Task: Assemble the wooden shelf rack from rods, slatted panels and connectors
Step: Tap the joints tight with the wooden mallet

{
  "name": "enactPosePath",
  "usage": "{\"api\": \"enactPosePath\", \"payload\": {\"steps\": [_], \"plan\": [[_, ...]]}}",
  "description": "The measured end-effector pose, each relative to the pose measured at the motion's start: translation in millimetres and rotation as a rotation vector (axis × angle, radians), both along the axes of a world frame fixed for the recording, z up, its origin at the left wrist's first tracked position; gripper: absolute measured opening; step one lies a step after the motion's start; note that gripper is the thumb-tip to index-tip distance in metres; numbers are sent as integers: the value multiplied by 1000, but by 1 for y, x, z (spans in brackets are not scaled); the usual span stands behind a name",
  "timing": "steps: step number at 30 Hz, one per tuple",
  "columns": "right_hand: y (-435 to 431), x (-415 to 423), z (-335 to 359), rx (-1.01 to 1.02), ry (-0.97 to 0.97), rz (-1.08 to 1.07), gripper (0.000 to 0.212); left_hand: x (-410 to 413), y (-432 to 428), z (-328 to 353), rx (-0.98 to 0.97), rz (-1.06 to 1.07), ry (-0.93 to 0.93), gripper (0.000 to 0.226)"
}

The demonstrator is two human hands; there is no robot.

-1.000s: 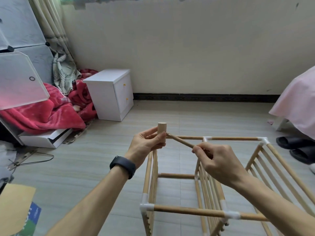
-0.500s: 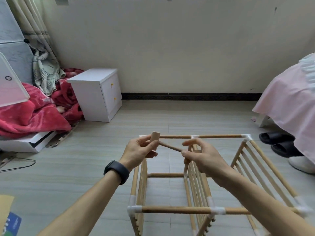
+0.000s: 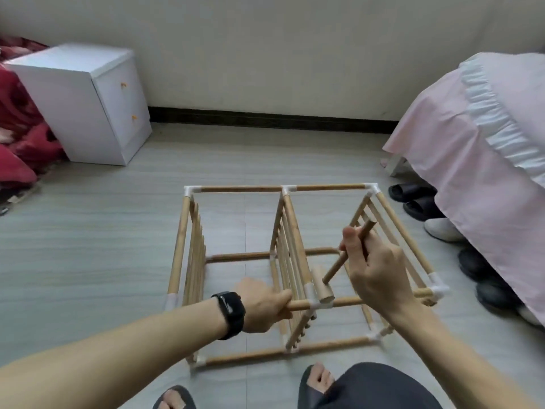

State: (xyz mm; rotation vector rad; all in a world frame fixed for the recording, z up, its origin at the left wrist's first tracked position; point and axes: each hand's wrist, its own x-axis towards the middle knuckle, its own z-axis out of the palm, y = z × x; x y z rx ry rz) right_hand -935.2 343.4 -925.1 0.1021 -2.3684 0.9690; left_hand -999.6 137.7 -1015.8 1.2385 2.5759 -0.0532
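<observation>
A plain cream wall (image 3: 265, 48) meets the pale grey, plank-patterned floor (image 3: 88, 246) along a dark skirting board (image 3: 265, 118). At the floor's far left corner stands a white two-drawer cabinet (image 3: 88, 107), with a red blanket (image 3: 17, 134) heaped just beside it. Along the right edge, a bed under a pink cover (image 3: 472, 149) overhangs dark slippers (image 3: 413, 193) and a white shoe (image 3: 442, 230) in soft, even light.

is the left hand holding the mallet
No, the right hand grips the mallet by its handle, while the left hand holds the rack's near top rod.
</observation>
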Motion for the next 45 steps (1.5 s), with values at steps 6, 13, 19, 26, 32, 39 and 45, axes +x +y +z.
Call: {"api": "enactPosePath", "payload": {"steps": [6,13,19,26,32,39,45], "plan": [[-7,-19,0,119,-77,48,37,-37,-14,0,-10,43,88,28],[-29,-30,2,1,155,10,30,-58,-20,-1,-25,155,49,16],[-21,-43,18,37,307,21,26,-58,-18,-2,-22,158,38,15],[-23,-43,3,44,152,54,26,-55,-18,-1,-12,178,38,15],[-37,-28,-25,70,-34,163,21,-53,-20,-3,-15,183,22,17],[-11,-32,1,-574,-379,206,22,-50,-35,14,-151,348,-270,28],[10,-41,10,-1064,-727,490,43,-52,-86,40,-371,643,-1037,61]]}}
